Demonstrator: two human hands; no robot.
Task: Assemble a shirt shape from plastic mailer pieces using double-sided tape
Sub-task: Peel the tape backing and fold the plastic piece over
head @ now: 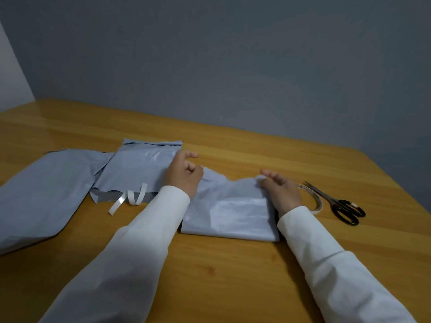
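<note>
Head view shows the right piece (233, 213) of grey mailer plastic low in the centre of the frame, lying flat on the table (233, 276) with its ragged far edge lifted between the two hands. At that edge's left corner the left hand (184, 174) seems to pinch it with curled fingers, though the grasp itself is partly hidden; the right hand (281, 190) grips the right corner, thumb and fingers curled over the plastic. Just left of the left hand lies the body piece (137, 169), its long axis running away from the camera, and its right edge sits almost under the left hand's fingers. That is the relation the coming join turns on: the held piece lies to the right of the body, so it probably has to slide left, and the left hand is the nearer one. A peeled liner strip (127, 200) curls off the body's near edge. Farther left lies another piece (42, 192). At right, a tape roll (318, 201) and scissors (342, 206) rest beside the right hand.
</note>
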